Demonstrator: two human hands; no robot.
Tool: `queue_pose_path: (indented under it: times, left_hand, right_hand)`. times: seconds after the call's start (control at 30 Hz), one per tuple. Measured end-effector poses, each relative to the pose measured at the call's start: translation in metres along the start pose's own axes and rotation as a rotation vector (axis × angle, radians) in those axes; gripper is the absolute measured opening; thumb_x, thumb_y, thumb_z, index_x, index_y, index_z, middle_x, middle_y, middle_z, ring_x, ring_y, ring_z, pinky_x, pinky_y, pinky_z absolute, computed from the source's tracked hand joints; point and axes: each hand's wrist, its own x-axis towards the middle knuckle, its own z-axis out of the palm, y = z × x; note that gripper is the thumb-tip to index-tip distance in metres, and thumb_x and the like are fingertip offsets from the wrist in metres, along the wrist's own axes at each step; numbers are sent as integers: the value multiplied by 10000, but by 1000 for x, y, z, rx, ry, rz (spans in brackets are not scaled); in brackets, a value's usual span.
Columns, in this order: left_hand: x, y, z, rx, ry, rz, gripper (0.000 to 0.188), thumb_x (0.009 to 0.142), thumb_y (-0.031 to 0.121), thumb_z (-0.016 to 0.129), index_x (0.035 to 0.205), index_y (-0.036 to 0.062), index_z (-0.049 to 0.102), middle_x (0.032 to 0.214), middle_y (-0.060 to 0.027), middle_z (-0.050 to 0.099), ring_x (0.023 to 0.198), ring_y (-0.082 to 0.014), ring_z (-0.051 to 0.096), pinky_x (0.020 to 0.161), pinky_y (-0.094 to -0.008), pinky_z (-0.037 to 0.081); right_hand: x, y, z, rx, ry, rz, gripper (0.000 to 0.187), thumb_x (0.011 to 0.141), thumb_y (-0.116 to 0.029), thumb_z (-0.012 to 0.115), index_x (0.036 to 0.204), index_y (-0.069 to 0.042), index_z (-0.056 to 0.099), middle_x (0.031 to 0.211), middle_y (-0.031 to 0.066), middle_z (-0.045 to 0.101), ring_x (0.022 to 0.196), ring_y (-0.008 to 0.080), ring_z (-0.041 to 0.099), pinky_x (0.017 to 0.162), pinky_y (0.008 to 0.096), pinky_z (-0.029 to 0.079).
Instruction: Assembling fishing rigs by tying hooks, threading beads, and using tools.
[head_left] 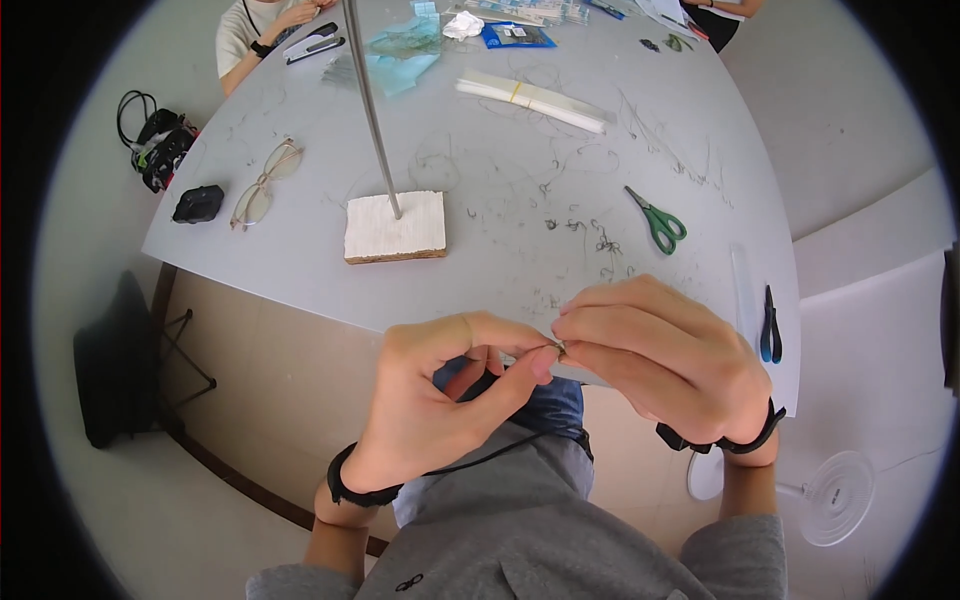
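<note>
My left hand (440, 395) and my right hand (665, 350) meet fingertip to fingertip just below the near edge of the grey table (300, 240). Between the thumbs and forefingers they pinch a tiny dark piece of thin wire (560, 348), too small to make out further. Both wrists wear black bands. A white block base (396, 227) with an upright metal rod (372, 100) stands on the table beyond my left hand.
Green-handled scissors (658, 222), black pliers (770, 325), a bundle of white strips (532, 98), eyeglasses (265, 183), a small black device (198, 203) and several wire scraps lie on the table. Another person's hands (300, 15) rest at the far left. A white fan (835, 495) stands on the floor.
</note>
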Motion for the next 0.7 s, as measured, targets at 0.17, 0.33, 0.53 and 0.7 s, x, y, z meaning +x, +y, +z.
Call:
queue_pose_path:
  times: [0.17, 0.33, 0.53, 0.7]
  left_hand:
    - [-1, -6, 0, -79, 29, -2, 101, 817, -20, 667, 901, 26, 699, 726, 13, 687, 478, 14, 335, 428, -169, 236]
    - [-2, -9, 2, -152, 28, -14, 104, 824, -21, 660, 909, 27, 696, 725, 11, 690, 471, 18, 315, 427, -168, 229]
    - [-3, -9, 3, -152, 5, -45, 106, 836, -16, 653, 921, 30, 697, 730, 16, 691, 471, 21, 305, 425, -168, 223]
    - [-5, -5, 1, -131, -19, -106, 107, 846, -14, 644, 928, 26, 698, 733, 21, 694, 477, 27, 297, 424, -169, 219]
  right_hand:
    - [-4, 6, 11, 88, 121, 55, 168, 670, 43, 736, 802, 94, 646, 868, 181, 665, 815, 332, 667, 677, 357, 569]
    - [-6, 10, 15, 191, 181, 70, 137, 679, 72, 730, 783, 87, 643, 866, 180, 674, 812, 335, 678, 685, 360, 574]
    - [-6, 11, 11, 205, 142, 95, 131, 668, 89, 721, 773, 86, 643, 840, 175, 665, 782, 329, 673, 666, 360, 568]
    - [-4, 11, 8, 204, 114, 80, 121, 666, 62, 703, 763, 91, 638, 830, 176, 659, 772, 329, 669, 656, 358, 565]
